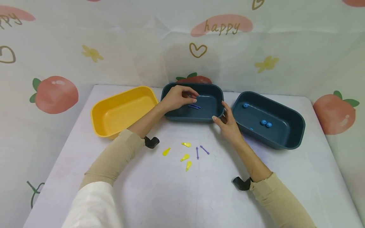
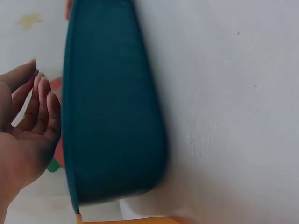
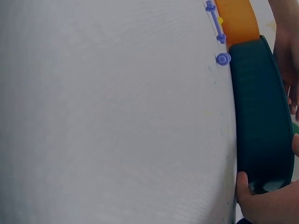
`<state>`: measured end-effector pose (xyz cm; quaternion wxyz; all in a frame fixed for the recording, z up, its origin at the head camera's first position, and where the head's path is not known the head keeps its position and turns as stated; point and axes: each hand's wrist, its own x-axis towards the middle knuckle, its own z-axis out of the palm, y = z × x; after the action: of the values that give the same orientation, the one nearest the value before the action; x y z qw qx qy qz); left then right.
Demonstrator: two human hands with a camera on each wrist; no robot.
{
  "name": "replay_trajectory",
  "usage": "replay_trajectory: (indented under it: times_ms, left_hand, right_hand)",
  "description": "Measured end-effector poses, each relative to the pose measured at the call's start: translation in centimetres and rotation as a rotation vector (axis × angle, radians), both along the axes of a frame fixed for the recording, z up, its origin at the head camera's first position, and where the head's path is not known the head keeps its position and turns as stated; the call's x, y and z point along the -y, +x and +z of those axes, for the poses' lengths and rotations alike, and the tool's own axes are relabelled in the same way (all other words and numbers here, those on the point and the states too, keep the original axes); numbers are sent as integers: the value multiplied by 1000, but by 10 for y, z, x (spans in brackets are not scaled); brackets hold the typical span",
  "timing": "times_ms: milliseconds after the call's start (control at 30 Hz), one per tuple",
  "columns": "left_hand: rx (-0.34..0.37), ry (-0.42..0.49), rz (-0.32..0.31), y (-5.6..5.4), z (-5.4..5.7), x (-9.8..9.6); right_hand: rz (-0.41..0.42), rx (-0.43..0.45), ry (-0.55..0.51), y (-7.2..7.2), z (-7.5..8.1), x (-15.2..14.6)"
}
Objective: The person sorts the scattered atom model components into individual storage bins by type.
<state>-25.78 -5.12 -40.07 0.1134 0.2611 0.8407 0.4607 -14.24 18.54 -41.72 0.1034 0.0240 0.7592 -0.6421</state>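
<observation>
Left hand (image 1: 177, 97): loosely curved over thin purple rods (image 1: 195, 106) in the middle dark-blue oblong plastic tray (image 1: 210, 106)
Right hand (image 1: 229, 126): gripping that tray's right end (thumb foremost)

The right hand (image 3: 273, 201) holds the teal bin's (image 3: 259, 112) end (purple rods (image 3: 216, 22) lie nearby).

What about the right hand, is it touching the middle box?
Touching. In the right wrist view, the right hand grips the end of the middle box, no gap showing.
</observation>
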Motion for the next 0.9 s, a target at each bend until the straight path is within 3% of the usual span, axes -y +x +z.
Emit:
replay_trajectory:
  times_ms: [167, 300, 500, 700, 900]
  left_hand:
    - [0, 110, -15, 15, 6, 1]
    - [8, 188, -63, 31, 6, 1]
    - [66, 255, -96, 52, 6, 3]
    - [68, 257, -139, 68, 3, 3]
    - [71, 233, -201, 80, -12, 1]
  right_hand:
    - [-1, -7, 6, 1, 1, 0]
    - [4, -10, 20, 1, -1, -1]
    - [4, -44, 0, -6, -20, -5]
    - [-17, -46, 12, -9, -33, -7]
    - [-38, -28, 14, -8, -32, -5]
